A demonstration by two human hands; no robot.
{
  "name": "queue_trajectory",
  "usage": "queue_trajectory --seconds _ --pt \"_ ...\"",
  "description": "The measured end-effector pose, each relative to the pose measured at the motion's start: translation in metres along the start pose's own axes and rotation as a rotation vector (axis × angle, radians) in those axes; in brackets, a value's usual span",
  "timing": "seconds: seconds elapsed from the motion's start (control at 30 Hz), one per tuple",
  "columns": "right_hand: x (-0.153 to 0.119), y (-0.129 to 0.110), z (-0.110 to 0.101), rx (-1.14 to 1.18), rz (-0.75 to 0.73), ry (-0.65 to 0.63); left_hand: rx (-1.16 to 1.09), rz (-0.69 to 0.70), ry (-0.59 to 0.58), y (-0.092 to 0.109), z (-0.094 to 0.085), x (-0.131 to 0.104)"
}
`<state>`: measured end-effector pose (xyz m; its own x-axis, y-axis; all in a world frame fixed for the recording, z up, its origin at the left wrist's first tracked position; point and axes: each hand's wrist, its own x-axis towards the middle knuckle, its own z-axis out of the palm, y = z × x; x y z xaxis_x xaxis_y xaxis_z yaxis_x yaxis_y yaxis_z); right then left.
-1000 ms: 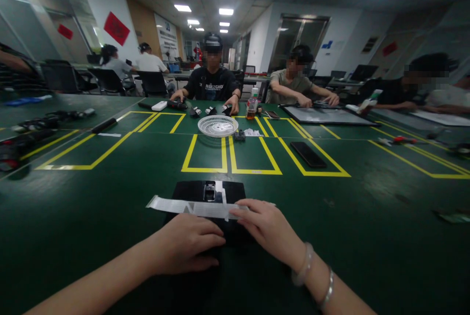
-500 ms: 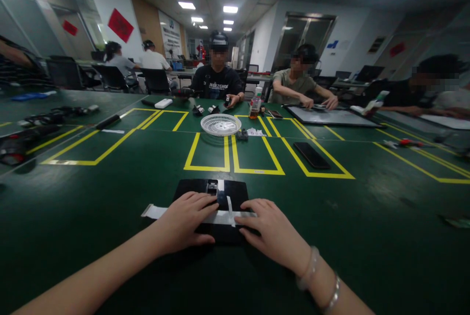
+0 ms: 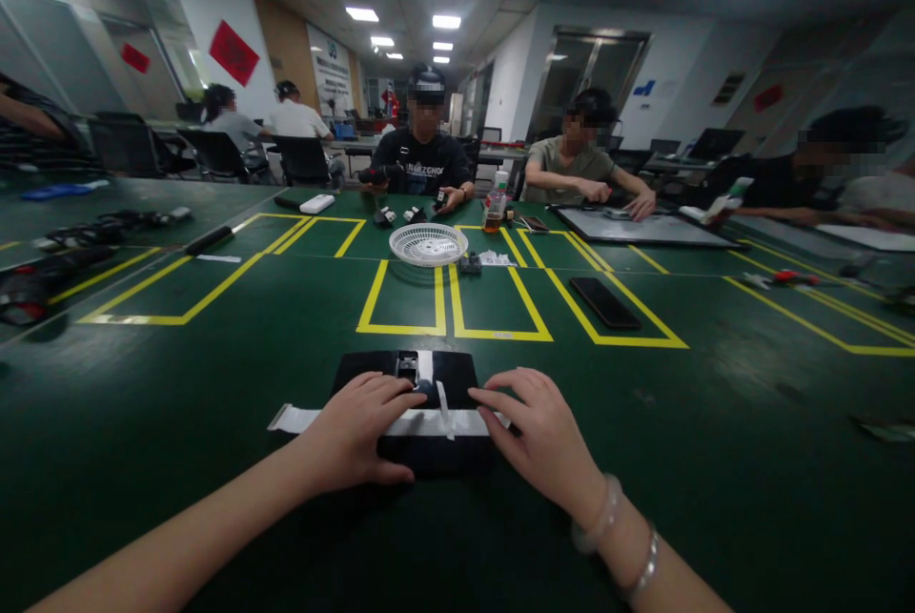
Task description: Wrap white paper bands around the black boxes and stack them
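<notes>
A flat black device (image 3: 450, 457) with a small square cut-out lies on the green table before me. Across it runs a wide white ribbon cable (image 3: 292, 418) whose left end sticks out past the device's edge. A narrow white tape strip (image 3: 444, 408) crosses the cable, and a second light strip (image 3: 425, 367) is near the cut-out. My left hand (image 3: 361, 422) rests on the cable and the device with its fingers spread. At the device's right edge, my right hand (image 3: 539, 427) has its fingers apart, bent, and holds nothing; its fingertips hover by the cable.
Yellow tape outlines mark the table (image 3: 715, 441). Beyond the device are a white plastic basket (image 3: 396, 246), a black phone (image 3: 604, 303) and a bottle (image 3: 493, 211). Dark tools (image 3: 50, 275) lie at the left. Several people sit around, one (image 3: 421, 155) directly opposite.
My right hand has lifted off the cable and moved slightly up and right, its fingers more bent. My left hand stays nearly in place on the device.
</notes>
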<state>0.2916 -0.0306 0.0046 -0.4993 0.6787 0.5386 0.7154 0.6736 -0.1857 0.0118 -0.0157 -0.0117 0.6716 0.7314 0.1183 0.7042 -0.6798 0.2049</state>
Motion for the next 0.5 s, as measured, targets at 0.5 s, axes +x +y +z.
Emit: queue_trajectory --seconds 0.5 --pt "-0.002 0.002 0.004 0.051 0.034 -0.103 0.135 -0.501 0.232 -0.11 -0.037 -0.021"
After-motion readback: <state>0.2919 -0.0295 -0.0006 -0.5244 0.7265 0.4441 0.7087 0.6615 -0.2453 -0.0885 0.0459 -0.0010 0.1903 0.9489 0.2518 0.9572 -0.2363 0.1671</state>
